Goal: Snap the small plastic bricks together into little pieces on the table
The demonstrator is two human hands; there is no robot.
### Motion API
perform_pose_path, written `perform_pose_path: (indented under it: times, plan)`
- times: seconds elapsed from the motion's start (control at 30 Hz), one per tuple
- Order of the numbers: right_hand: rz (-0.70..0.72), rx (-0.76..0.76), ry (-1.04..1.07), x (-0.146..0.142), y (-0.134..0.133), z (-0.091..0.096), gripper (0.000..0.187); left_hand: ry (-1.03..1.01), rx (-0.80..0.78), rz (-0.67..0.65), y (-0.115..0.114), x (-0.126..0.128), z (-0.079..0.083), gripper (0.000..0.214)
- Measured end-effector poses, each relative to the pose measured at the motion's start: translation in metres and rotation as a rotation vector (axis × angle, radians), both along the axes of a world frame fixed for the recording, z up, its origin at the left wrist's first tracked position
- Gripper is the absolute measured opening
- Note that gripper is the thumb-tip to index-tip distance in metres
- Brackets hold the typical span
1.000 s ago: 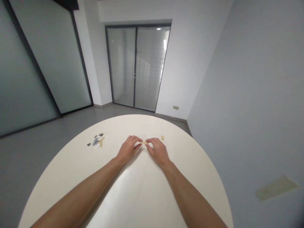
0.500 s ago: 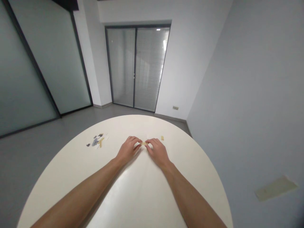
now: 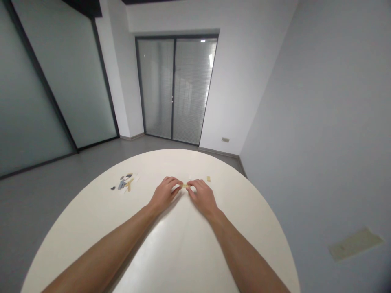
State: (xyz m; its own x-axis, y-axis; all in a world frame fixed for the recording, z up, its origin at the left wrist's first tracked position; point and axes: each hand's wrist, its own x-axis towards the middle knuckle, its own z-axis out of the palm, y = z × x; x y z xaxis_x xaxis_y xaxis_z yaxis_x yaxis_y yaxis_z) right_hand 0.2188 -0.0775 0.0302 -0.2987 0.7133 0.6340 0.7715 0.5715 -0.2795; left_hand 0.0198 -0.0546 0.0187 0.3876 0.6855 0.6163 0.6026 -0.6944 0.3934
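My left hand and my right hand meet over the far middle of a round white table. Between their pinched fingertips is a small tan block piece, gripped at both ends. Both hands have their fingers curled. A single small tan piece lies on the table just beyond my right hand.
A little pile of small grey, white and tan pieces lies on the table to the left of my left hand. Past the table are a grey floor, glass partitions on the left, a sliding glass door and a plain wall on the right.
The hands have drawn slightly closer on the tan piece, so less of it shows. The view has tipped down a little.
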Motion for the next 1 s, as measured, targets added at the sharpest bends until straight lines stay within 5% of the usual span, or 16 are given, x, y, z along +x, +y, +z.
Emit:
perform_pose_path:
  times: [1.0]
  plan:
    - [-0.022, -0.025, -0.045, 0.0022, 0.0025, -0.0016, 0.018, -0.016, -0.007, -0.022, -0.0064, 0.0004, 0.0075, 0.026]
